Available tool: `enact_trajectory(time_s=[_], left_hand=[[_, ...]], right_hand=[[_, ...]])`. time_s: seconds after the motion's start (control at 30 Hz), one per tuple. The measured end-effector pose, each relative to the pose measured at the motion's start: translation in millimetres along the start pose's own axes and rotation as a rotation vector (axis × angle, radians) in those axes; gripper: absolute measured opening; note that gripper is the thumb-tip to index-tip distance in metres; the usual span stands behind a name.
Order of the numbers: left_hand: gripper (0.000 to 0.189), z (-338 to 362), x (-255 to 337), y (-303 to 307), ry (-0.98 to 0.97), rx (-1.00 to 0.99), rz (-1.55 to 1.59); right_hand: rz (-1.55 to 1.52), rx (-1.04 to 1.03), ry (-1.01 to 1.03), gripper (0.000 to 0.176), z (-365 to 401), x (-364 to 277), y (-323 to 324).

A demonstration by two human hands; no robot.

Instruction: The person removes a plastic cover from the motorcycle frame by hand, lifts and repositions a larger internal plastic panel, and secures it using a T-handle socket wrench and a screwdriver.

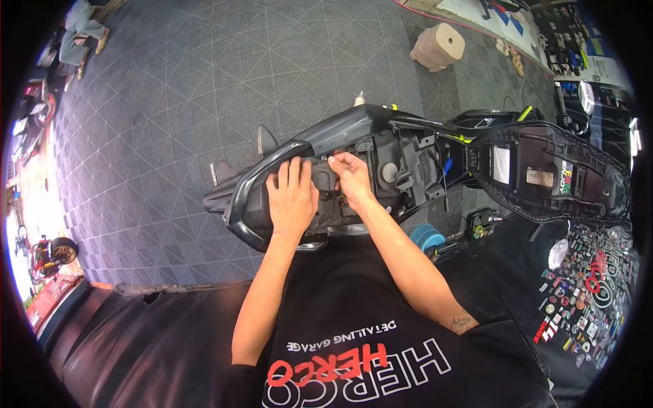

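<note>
Watching from afar, I am seeing the black tail section (347, 126) lying just beyond the wearer, under both hands. Its long axis is running left to right, slightly aslant — narrow tip pointing left, open frame (418, 163) spreading right.

The left hand (294, 200) is lying nearer the tip, palm down, fingers stretching toward the far side over the dark inner panel (253, 211). I am not seeing under the palm, so whether the fingertips are gripping anything I cannot tell.

The right hand (352, 180) is sitting nearer the open frame and the round cap (389, 172), turning inward. Thumb and forefinger are pinching near the left fingertips — whether on some small part, I cannot tell.

Both forearms are reaching from the near side, hands converging. A blue-handled tool (447, 166) is resting right of the frame; farther right, the seat (585, 170) is showing its underside.
</note>
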State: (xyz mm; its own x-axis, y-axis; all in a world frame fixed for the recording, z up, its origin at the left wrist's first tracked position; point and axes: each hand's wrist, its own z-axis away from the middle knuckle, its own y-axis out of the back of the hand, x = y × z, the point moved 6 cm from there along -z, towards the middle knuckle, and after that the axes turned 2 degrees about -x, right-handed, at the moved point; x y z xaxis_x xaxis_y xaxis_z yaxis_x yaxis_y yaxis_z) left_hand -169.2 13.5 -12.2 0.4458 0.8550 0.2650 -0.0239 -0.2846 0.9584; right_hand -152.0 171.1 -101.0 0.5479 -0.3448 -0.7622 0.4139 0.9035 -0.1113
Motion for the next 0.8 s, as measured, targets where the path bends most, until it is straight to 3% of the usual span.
enact_trajectory(time_s=[0.3, 0.47, 0.63, 0.8], left_hand=[[0.048, 0, -2, 0, 0.015, 0.002, 0.025], [0.050, 0, -2, -3, 0.016, 0.006, 0.000], [0.053, 3, -2, -3, 0.024, 0.003, 0.002], [0.057, 7, 1, -1, -0.007, -0.026, 0.002]], right_hand=[[0.033, 0.038, 0.020, 0.012, 18, -16, -5], [0.166, 0.111, 0.105, 0.020, -14, 6, 2], [0.247, 0.159, 0.144, 0.023, 26, -25, -7], [0.470, 0.235, 0.428, 0.032, 38, -8, 1]])
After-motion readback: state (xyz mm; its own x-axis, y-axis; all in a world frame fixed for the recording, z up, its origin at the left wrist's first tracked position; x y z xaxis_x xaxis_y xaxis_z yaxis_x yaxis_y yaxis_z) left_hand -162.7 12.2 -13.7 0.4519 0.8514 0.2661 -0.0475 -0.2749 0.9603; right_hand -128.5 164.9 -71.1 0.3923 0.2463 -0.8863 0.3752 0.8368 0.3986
